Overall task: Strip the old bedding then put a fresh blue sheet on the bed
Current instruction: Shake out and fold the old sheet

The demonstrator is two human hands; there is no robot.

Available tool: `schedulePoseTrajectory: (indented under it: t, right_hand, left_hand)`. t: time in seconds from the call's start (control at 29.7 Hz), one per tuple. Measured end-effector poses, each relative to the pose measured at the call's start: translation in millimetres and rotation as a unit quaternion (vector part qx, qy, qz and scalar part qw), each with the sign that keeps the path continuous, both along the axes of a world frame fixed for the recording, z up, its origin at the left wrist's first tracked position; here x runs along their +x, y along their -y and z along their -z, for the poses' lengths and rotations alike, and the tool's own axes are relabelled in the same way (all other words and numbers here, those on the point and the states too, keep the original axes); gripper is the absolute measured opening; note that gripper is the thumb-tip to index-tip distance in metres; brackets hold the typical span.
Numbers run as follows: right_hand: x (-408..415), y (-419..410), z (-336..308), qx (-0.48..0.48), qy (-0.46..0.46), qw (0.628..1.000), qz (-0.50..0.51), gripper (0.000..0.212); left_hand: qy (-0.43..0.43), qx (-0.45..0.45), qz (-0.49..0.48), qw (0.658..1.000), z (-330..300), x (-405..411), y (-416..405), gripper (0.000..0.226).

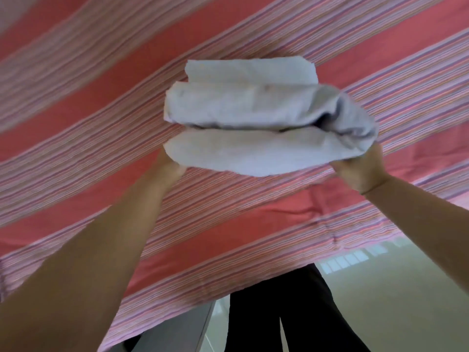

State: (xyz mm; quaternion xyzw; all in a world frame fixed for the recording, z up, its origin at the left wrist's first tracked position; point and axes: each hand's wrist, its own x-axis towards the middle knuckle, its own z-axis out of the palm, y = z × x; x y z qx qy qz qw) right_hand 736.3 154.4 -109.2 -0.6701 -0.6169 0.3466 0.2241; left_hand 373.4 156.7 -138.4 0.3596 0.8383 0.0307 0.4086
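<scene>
Head view is showing both hands, left (169,165) and right (361,168), gripping opposite ends of the folded pale-blue sheet stack (256,118), its long axis lying crosswise above the pink striped bedding (253,214).

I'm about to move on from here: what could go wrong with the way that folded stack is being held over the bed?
The folded pale sheets are gripped only at the near edge by the left hand and right hand; the loose top fold could slide off. The striped bedding is not yet stripped, so setting the stack down may hinder stripping.
</scene>
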Motion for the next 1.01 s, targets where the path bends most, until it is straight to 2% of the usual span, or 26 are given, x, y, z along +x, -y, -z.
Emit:
schedulePoseTrajectory:
  t: [0.03,0.07,0.1,0.2,0.27,0.3,0.34,0.37,0.4,0.44,0.47,0.51,0.54,0.61,0.64,0.67,0.74,0.78,0.84,0.91,0.98,1.01]
  right_hand:
    - [-1,2,-5,0.006,-0.002,1.000,0.026,0.066]
    - [-5,4,-11,-0.007,0.017,0.998,0.054,0.057]
    - [-9,7,-14,-0.024,0.034,0.996,0.074,0.048]
    - [-19,17,-9,-0.207,0.106,0.969,0.087,0.045]
    - [-26,25,-1,-0.270,0.144,0.949,0.078,0.046]
    - [-29,28,4,-0.281,0.152,0.944,0.081,0.044]
    - [-32,29,4,-0.292,0.154,0.940,0.084,0.042]
    - [-34,29,6,-0.298,0.152,0.938,0.095,0.040]
    - [-35,27,7,-0.303,0.147,0.934,0.119,0.040]
    - [-35,27,9,-0.300,0.136,0.931,0.155,0.040]
    - [-39,29,7,-0.274,0.138,0.933,0.186,0.038]
    - [-43,33,6,-0.204,0.163,0.943,0.207,0.034]
    - [-50,35,1,-0.096,0.197,0.954,0.202,0.033]
    - [-71,30,-14,0.109,0.240,0.959,0.101,0.040]
    - [-82,21,-18,0.148,0.253,0.956,0.014,0.044]
    - [-91,9,-19,0.140,0.269,0.951,-0.067,0.050]
    - [-102,-21,-10,0.014,0.313,0.931,-0.190,0.071]
    - [-102,-33,0,-0.054,0.333,0.912,-0.234,0.081]
    - [-94,-45,28,-0.114,0.359,0.886,-0.272,0.089]
    - [-88,-51,46,-0.131,0.347,0.889,-0.270,0.088]
    - [-89,-50,53,-0.130,0.340,0.893,-0.264,0.088]
    - [-90,-50,54,-0.124,0.342,0.892,-0.267,0.089]
  left_hand:
    - [0.045,0.046,-0.025,0.998,-24,14,-2,0.025]
    - [0.086,0.083,-0.059,0.991,-33,25,1,0.019]
    - [0.106,0.116,-0.064,0.985,-51,45,8,0.025]
    - [0.076,0.095,-0.144,0.982,-56,60,38,0.042]
    - [-0.010,0.166,-0.127,0.978,-49,61,62,0.038]
    - [-0.068,0.253,-0.094,0.960,-49,61,70,0.033]
    - [-0.114,0.341,-0.003,0.933,-55,69,75,0.033]
    - [-0.143,0.379,0.135,0.904,-59,79,82,0.039]
    - [-0.167,0.382,0.284,0.863,-56,87,86,0.048]
    - [-0.178,0.349,0.386,0.835,-52,95,86,0.058]
    - [-0.192,0.311,0.437,0.822,-48,101,79,0.066]
    - [-0.202,0.277,0.448,0.826,-43,104,68,0.070]
    - [-0.203,0.240,0.447,0.837,-40,106,54,0.072]
    - [-0.196,0.203,0.460,0.842,-34,104,24,0.070]
    - [-0.188,0.197,0.471,0.839,-29,102,11,0.067]
    - [-0.179,0.190,0.480,0.838,-25,101,1,0.064]
    - [-0.155,0.173,0.493,0.839,-17,99,-12,0.058]
    - [-0.141,0.160,0.499,0.840,-12,95,-16,0.056]
    - [-0.108,0.129,0.492,0.854,0,84,-26,0.058]
    - [-0.078,0.078,0.411,0.905,9,72,-34,0.069]
    - [-0.032,0.007,0.270,0.962,13,62,-33,0.078]
    - [-0.013,-0.020,0.220,0.975,13,60,-31,0.079]
